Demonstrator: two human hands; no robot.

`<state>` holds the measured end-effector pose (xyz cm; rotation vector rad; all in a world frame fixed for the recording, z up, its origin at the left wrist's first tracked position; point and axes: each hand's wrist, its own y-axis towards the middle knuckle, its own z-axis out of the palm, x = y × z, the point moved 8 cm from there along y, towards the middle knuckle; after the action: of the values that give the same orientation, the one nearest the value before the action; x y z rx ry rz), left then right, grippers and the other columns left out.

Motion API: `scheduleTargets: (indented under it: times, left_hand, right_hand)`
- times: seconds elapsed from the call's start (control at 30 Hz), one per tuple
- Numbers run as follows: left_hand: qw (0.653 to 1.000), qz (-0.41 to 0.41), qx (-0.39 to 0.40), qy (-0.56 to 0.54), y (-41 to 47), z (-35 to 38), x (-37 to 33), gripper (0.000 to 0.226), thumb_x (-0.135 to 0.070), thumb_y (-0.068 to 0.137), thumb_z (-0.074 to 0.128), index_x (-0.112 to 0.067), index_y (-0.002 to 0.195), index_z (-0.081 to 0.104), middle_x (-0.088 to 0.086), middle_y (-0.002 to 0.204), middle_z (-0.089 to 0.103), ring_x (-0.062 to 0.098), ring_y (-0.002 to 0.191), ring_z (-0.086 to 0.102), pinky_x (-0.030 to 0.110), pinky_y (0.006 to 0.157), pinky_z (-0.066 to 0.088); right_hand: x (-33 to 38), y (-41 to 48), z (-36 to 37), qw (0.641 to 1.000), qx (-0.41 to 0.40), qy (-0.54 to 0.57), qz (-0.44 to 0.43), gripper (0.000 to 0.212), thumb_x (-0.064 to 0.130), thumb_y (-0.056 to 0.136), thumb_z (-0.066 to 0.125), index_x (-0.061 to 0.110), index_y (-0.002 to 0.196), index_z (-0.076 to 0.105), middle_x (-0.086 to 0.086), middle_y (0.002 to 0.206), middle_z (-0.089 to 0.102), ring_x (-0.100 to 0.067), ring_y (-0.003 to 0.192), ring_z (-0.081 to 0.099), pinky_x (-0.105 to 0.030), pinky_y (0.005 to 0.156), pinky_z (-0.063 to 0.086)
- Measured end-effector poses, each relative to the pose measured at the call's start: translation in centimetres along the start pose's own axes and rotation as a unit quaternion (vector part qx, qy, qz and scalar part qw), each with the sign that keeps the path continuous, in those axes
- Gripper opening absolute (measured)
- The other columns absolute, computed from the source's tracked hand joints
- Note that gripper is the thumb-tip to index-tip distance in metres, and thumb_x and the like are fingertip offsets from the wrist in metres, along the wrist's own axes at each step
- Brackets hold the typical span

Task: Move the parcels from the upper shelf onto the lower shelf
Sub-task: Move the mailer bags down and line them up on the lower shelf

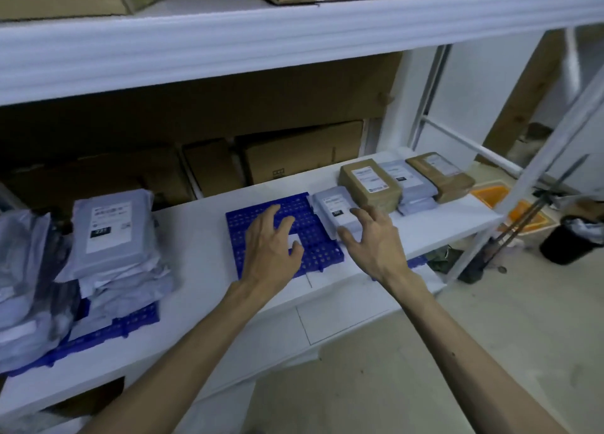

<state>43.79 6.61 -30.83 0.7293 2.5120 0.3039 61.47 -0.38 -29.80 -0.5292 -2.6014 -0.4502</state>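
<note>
The left hand (271, 247) hovers spread over the blue mat (313, 211), holding nothing. The right hand (369, 237), also spread, reaches over the near corner of the grey parcel (331, 203) just right of the mat; I cannot tell whether it touches. Further right of the mat, a brown parcel (369, 185) seems to overlap that parcel's far edge, so pulling the grey one could drag or tip it. The slick wrapping may also slip from a corner grip.

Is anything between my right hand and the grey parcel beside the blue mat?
Nothing visible. The right hand is at the near edge of the grey parcel; the brown parcel lies beyond it.
</note>
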Motion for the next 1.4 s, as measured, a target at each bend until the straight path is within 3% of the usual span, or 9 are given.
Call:
scheduleTargets:
  times: [0.37, 0.53, 0.73, 0.97, 1.23, 1.4]
  left_hand:
    - [0.996, 0.052, 0.064, -0.035, 6.3, 10.8, -9.4, 0.045, -0.029, 0.091, 0.062, -0.015, 0.132, 0.051, 0.006, 0.152, 0.028, 0.024, 0.136, 0.031, 0.035, 0.107, 0.036]
    - [0.997, 0.037, 0.062, -0.036, 10.7, 15.4, -11.2, 0.045, -0.03, 0.091, 0.062, -0.011, 0.131, 0.054, 0.009, 0.147, 0.035, 0.024, 0.131, 0.038, 0.032, 0.103, 0.039]
    - [0.996, 0.032, 0.07, -0.047, 15.6, 19.2, -13.0, 0.042, -0.024, 0.085, 0.07, -0.01, 0.123, 0.061, 0.012, 0.14, 0.046, 0.028, 0.125, 0.046, 0.038, 0.103, 0.043]
    - [0.994, -0.016, 0.104, -0.007, 17.8, 24.7, -11.3, 0.039, -0.025, 0.086, 0.064, -0.011, 0.122, 0.058, 0.012, 0.139, 0.043, 0.032, 0.125, 0.045, 0.045, 0.102, 0.043]
    - [0.971, -0.138, 0.177, 0.084, 18.1, 30.0, -7.5, 0.051, -0.034, 0.092, 0.051, -0.022, 0.141, 0.039, 0.011, 0.148, 0.027, 0.031, 0.133, 0.03, 0.05, 0.108, 0.032]
    - [0.957, -0.225, 0.149, 0.104, 18.2, 30.6, -7.1, 0.049, -0.038, 0.092, 0.052, -0.019, 0.137, 0.045, 0.013, 0.147, 0.027, 0.032, 0.133, 0.028, 0.051, 0.106, 0.035]
  right_hand:
    - [-13.5, 4.8, -3.6, 0.998, -0.017, -0.043, 0.053, 0.05, 0.037, 0.091, 0.055, 0.012, 0.134, 0.051, -0.011, 0.138, 0.049, -0.031, 0.127, 0.042, -0.044, 0.1, 0.038]
    - [-17.6, 9.7, -4.0, 0.997, -0.004, -0.064, 0.047, 0.045, 0.033, 0.09, 0.057, 0.009, 0.128, 0.055, -0.013, 0.128, 0.053, -0.035, 0.119, 0.047, -0.043, 0.091, 0.042]
    - [-22.3, 15.7, -4.2, 0.996, 0.02, -0.08, 0.04, 0.045, 0.031, 0.087, 0.059, 0.012, 0.128, 0.054, -0.011, 0.129, 0.053, -0.033, 0.122, 0.047, -0.045, 0.093, 0.044]
    - [-27.5, 21.0, -2.1, 0.994, 0.065, -0.078, 0.035, 0.05, 0.035, 0.087, 0.06, 0.01, 0.13, 0.054, -0.013, 0.129, 0.054, -0.035, 0.12, 0.048, -0.044, 0.099, 0.041]
    - [-32.8, 26.5, 2.1, 0.985, 0.159, -0.066, 0.012, 0.055, 0.036, 0.09, 0.057, 0.013, 0.138, 0.045, -0.011, 0.143, 0.042, -0.031, 0.133, 0.036, -0.046, 0.107, 0.034]
    - [-35.5, 29.4, 4.7, 0.971, 0.223, -0.084, -0.026, 0.058, 0.04, 0.091, 0.054, 0.013, 0.141, 0.041, -0.013, 0.146, 0.038, -0.033, 0.132, 0.037, -0.046, 0.105, 0.038]
